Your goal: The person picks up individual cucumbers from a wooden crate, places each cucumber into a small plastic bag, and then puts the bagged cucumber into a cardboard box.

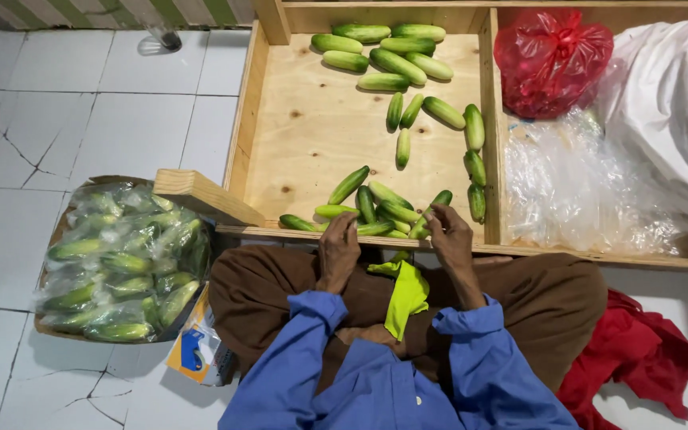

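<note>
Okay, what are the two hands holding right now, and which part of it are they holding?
The right hand pinches a small green cucumber near its lower end. The left hand rests on the near green cucumbers; whether it has a grip on one cannot be told.

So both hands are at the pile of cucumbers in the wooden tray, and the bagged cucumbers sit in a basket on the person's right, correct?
Not quite. The head view shows the bagged cucumbers on the person's left. Both hands, left and right, are indeed at the cucumber pile in the wooden tray.

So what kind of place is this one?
Likely a small produce packing spot on a tiled floor: loose cucumbers in a wooden tray, bagged cucumbers stacked alongside, spare clear bags.
</note>
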